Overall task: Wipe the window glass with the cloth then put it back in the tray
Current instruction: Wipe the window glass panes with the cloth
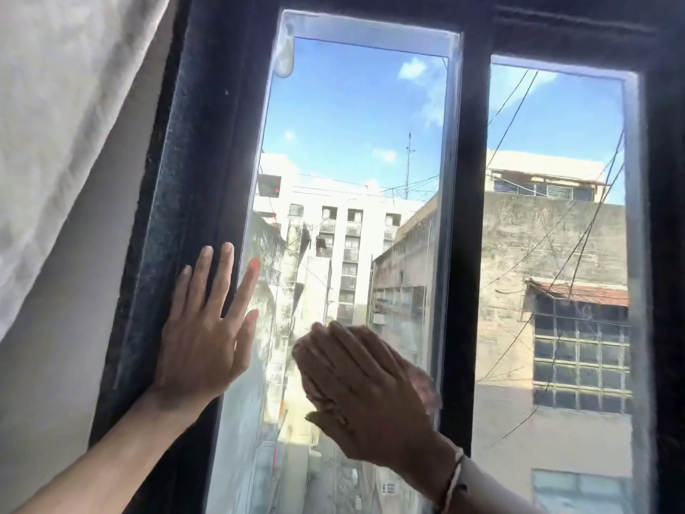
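Observation:
The window glass (352,150) is a tall pane in a dark frame, smeared along its lower left part. My right hand (367,395) is pressed flat on the lower part of the pane, blurred, with a pale cloth (426,387) mostly hidden under the palm and showing at its right side. My left hand (207,328) lies flat with fingers spread on the dark left frame (174,224), fingertips reaching onto the glass edge. No tray is in view.
A second pane (556,254) sits to the right behind a dark mullion (470,217). A white curtain (55,124) hangs at the upper left beside a grey wall. Buildings and cables show outside.

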Available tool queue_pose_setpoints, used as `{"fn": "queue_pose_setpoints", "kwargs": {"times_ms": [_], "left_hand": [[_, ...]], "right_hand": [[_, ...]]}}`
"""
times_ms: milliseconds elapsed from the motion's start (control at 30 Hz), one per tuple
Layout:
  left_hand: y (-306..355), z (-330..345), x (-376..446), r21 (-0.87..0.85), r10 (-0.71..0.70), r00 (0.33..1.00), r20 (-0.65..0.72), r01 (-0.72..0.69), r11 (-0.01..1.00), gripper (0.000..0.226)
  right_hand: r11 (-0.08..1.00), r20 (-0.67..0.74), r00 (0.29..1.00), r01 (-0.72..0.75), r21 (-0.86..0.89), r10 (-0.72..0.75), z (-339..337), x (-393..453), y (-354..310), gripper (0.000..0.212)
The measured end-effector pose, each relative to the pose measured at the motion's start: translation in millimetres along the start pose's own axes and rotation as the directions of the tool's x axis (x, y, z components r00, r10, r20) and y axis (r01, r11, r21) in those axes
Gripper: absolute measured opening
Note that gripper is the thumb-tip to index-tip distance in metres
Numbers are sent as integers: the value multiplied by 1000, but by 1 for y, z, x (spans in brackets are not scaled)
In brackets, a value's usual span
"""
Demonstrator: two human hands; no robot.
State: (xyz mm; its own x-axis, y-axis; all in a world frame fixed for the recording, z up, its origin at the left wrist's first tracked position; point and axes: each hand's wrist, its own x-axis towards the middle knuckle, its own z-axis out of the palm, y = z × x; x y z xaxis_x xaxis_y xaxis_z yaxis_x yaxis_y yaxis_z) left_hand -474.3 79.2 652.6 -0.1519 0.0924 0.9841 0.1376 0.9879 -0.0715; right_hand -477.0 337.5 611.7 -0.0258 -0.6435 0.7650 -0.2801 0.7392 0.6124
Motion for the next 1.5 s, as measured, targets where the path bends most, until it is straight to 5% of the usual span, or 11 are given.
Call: {"fn": "queue_pose_setpoints", "kwargs": {"times_ms": [200, 433, 533, 700, 867, 1000, 1167, 1300, 1367, 1433, 1500], "left_hand": [[0, 1, 2, 18, -6, 1000, -6, 6, 1000, 63], [6, -13, -1, 21, -50, 993, 107, 48, 999, 64], [24, -30, 5, 9, -94, 986, 136, 93, 996, 67], [120, -39, 35, -135, 106, 994, -36, -110, 985, 64], [218, -14, 76, -188, 190, 978, -82, -203, 961, 67], [228, 17, 81, -88, 206, 976, -69, -212, 973, 67], [225, 32, 80, -41, 212, 968, -132, -219, 975, 68], [223, 29, 82, -9, 231, 963, -138, -235, 972, 67], [222, 29, 82, 0, 227, 964, -137, -229, 973, 67], [223, 28, 81, -23, 221, 967, -128, -225, 974, 68], [225, 28, 81, -40, 214, 966, -142, -222, 974, 67]], "right_hand": [[887, -261, 855, -461, 16, 449, -7, 71, 21, 58], [978, -192, 968, -132, 160, 162, 3, 19, -48, 49], [965, -206, 961, -135, 223, 182, -20, -2, -39, 52], [861, -524, 697, -292, 417, 490, -92, -18, 52, 44], [643, -471, 440, -572, 509, 764, -136, -76, 173, 48], [568, -287, 491, -735, 372, 823, -114, -93, 234, 40], [664, -429, 554, -730, 161, 713, -83, -64, 240, 52], [939, -270, 903, -345, 10, 335, -52, -72, 187, 48], [983, -184, 968, -180, -41, 169, -58, -100, 197, 48], [934, -271, 901, -356, -20, 338, -76, -118, 236, 48], [728, -345, 668, -682, 70, 659, -90, -113, 256, 51]]}}
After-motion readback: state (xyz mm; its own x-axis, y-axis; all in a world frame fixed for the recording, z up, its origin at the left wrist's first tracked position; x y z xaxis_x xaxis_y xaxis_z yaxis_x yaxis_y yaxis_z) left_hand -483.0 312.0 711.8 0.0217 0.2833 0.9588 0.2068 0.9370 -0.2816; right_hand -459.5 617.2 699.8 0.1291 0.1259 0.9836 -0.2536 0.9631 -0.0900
